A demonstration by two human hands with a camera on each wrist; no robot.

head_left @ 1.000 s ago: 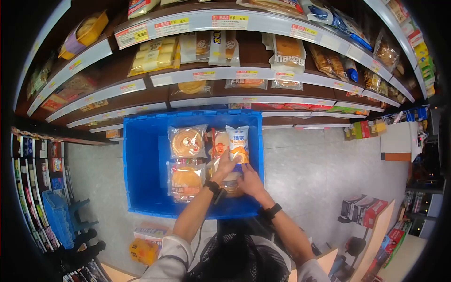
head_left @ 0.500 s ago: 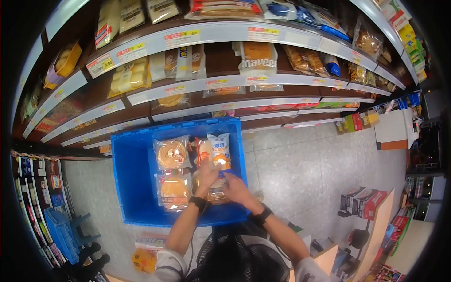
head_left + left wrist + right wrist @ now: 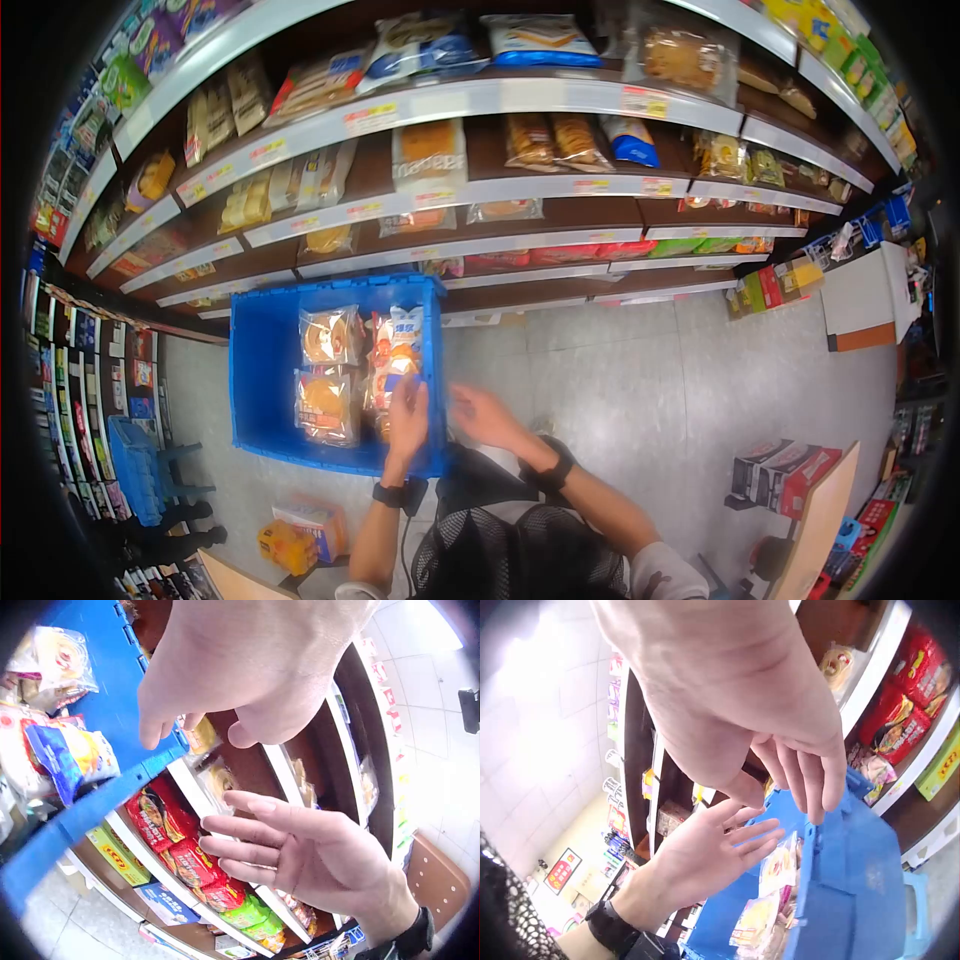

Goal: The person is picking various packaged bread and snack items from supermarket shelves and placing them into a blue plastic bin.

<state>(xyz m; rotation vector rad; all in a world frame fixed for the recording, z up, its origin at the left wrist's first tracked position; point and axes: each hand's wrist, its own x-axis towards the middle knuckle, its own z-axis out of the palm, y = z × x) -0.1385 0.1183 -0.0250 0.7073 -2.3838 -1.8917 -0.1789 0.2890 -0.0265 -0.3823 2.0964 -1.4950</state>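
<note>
The left hand [image 3: 408,405] hovers over the near right corner of the blue crate [image 3: 262,370]. Its fingers [image 3: 410,388] are straight and close together and hold nothing. Whether the fingertips touch the packet under them cannot be told. The right hand [image 3: 478,415] is just right of the crate, outside its wall. Its palm is turned toward the left hand, and its fingers [image 3: 462,398] are loosely spread and empty. The two hands are near each other but apart, with the crate's right rim between them.

The left wrist view agrees. The left hand [image 3: 255,667] is above with relaxed fingers, and the right hand [image 3: 300,855] is below with fingers stretched flat, nothing in either. In the right wrist view the left hand [image 3: 705,859] shows an open palm beside the crate's edge.

The crate stands on the grey tiled floor [image 3: 650,370], against the foot of the shelves [image 3: 470,190] and left of the person. Packets lie along its right half. A round-cake packet [image 3: 330,335] is at the far side and a bread packet [image 3: 322,405] nearer. Right of them, a blue, white and orange snack packet [image 3: 403,335] sits just beyond the left fingertips. Red packets [image 3: 520,258] line a low shelf right of the crate. A dark wristband [image 3: 388,493] sits on the left wrist.
</note>
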